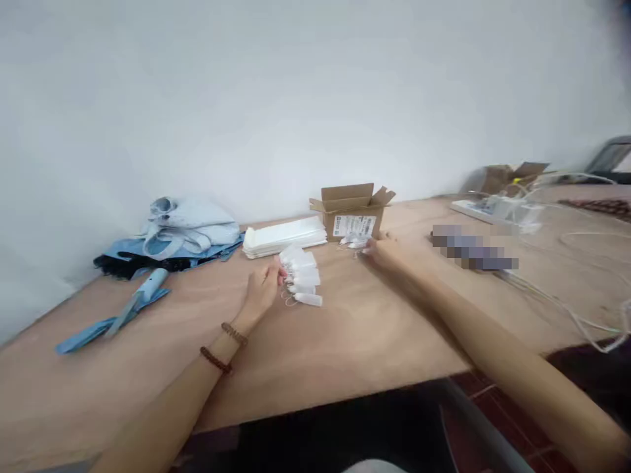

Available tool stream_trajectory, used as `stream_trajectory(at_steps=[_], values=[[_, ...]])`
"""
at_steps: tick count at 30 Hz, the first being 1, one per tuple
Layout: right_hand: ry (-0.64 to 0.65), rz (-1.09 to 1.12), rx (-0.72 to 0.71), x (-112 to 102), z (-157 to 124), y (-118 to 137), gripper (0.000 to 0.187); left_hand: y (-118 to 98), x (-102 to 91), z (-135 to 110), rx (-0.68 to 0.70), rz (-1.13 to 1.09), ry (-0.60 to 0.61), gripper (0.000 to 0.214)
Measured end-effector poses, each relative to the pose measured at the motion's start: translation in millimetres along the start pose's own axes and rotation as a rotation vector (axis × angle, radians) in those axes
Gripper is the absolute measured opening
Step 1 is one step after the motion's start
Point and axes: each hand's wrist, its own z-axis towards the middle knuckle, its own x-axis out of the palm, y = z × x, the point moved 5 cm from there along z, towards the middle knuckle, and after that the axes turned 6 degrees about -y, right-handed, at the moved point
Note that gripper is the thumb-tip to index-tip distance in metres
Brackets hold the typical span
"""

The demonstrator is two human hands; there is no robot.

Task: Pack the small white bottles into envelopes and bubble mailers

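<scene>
My left hand [263,286] is closed on the string ends of several white tags [303,272], which fan out to the right over the table. Thin loops of string hang below its fingers. Farther right, my right hand [382,253] reaches forward with its fingers closed at a few small white tags [353,241]. These lie right in front of an open cardboard box [355,217] with a printed label. Blur hides the exact fingertip contact of the right hand. Behind my left hand sits a stack of white paper strips [286,235].
Folded light blue cloth [192,226] lies at the left, with scissors [123,314] and blue scraps nearby. A pixelated object [473,248] lies to the right. Beyond it are a power strip [476,210] and tangled white cables [566,305]. A white wall bounds the table [296,355] behind.
</scene>
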Motion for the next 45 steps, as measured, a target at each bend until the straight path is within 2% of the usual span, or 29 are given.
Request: stream_trajectory(at_steps=[6,11,14,16,19,22,30,33,39,45], values=[[-0.001,0.064,-0.017,1.4,-0.5,6.4,0.029,-9.5,2.8,-4.4,0.027,0.024,0.009,0.051],[-0.078,0.187,-0.085,-13.6,-7.7,28.3,0.027,-18.2,5.2,-10.1,0.068,0.032,0.036,0.049],[-0.248,0.428,-0.224,-31.9,-19.2,55.3,0.022,-20.7,9.1,-12.7,0.085,0.000,0.068,0.045],[-0.296,0.559,-0.332,-39.4,-29.5,75.3,0.020,-19.6,13.8,-14.0,0.084,-0.038,0.113,0.041],[-0.269,0.689,-0.473,-42.5,-44.0,101.3,0.015,-15.5,23.1,-16.3,0.064,-0.089,0.209,0.035],[-0.260,0.727,-0.539,-42.7,-53.1,114.1,0.011,-12.7,29.4,-18.6,0.031,-0.147,0.268,0.036],[-0.313,0.763,-0.530,-46.6,-55.3,113.9,0.008,-14.6,35.3,-24.5,0.013,-0.173,0.417,0.030],[-0.326,0.786,-0.487,-47.9,-54.5,112.4,0.008,-9.9,36.7,-23.0,-0.030,-0.204,0.412,0.032],[-0.182,0.905,-0.425,-46.5,-58.3,116.5,0.009,-6.1,33.8,-19.5,-0.193,-0.361,0.326,0.035],[-0.132,0.960,-0.424,-49.3,-62.4,121.1,0.013,-13.7,34.5,-24.6,-0.271,-0.428,0.383,0.037]])
